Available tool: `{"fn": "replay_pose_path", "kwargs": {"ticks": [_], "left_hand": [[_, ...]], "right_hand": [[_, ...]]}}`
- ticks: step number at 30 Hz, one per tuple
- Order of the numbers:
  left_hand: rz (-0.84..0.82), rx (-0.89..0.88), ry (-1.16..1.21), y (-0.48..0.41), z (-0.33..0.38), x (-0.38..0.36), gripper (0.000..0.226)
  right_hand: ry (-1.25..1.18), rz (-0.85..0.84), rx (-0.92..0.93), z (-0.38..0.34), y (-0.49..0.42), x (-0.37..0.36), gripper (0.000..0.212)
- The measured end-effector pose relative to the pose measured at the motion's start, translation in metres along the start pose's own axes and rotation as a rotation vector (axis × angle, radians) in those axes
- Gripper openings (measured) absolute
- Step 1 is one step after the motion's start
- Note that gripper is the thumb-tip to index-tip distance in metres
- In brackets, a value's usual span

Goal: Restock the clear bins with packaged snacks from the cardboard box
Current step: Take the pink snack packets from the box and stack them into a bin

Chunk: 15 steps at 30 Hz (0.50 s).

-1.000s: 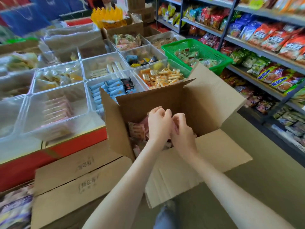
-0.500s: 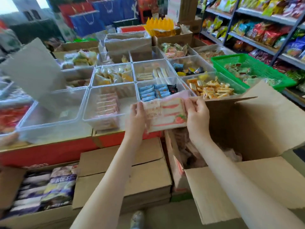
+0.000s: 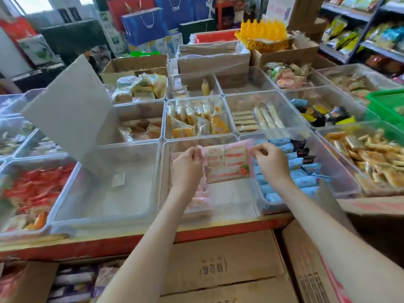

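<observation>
Both hands hold one pink snack packet (image 3: 227,164) stretched between them. The left hand (image 3: 187,169) pinches its left edge and the right hand (image 3: 271,162) pinches its right edge, fingers curled. The packet hangs upright over the middle front clear bin (image 3: 231,200) on the worktop (image 3: 109,246). More pink packets (image 3: 200,200) lie in that bin below the left wrist. Blue packets (image 3: 301,180) fill the bin just to the right. The cardboard box (image 3: 306,270) stands under the right forearm.

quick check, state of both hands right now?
Left hand: closed, pinching the left edge of the pink snack packet.
Right hand: closed, pinching the same packet's right edge.
</observation>
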<state>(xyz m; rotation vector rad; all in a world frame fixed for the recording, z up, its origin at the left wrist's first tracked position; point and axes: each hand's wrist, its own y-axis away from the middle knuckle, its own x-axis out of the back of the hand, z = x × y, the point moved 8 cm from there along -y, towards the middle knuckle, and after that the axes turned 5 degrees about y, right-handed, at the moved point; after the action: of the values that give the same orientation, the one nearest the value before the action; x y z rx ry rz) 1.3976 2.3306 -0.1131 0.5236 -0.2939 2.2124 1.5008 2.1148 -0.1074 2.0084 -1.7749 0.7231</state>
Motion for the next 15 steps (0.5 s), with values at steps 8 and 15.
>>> {"fn": "replay_pose_path", "kwargs": {"ticks": [8, 15], "left_hand": [[-0.035, 0.186, 0.056, -0.117, -0.045, -0.063, 0.029], [-0.262, 0.375, 0.113, -0.132, -0.094, -0.116, 0.039]], "right_hand": [[0.201, 0.112, -0.052, 0.009, -0.108, -0.078, 0.014], [0.228, -0.001, -0.222, 0.053, -0.116, -0.141, 0.02]]}}
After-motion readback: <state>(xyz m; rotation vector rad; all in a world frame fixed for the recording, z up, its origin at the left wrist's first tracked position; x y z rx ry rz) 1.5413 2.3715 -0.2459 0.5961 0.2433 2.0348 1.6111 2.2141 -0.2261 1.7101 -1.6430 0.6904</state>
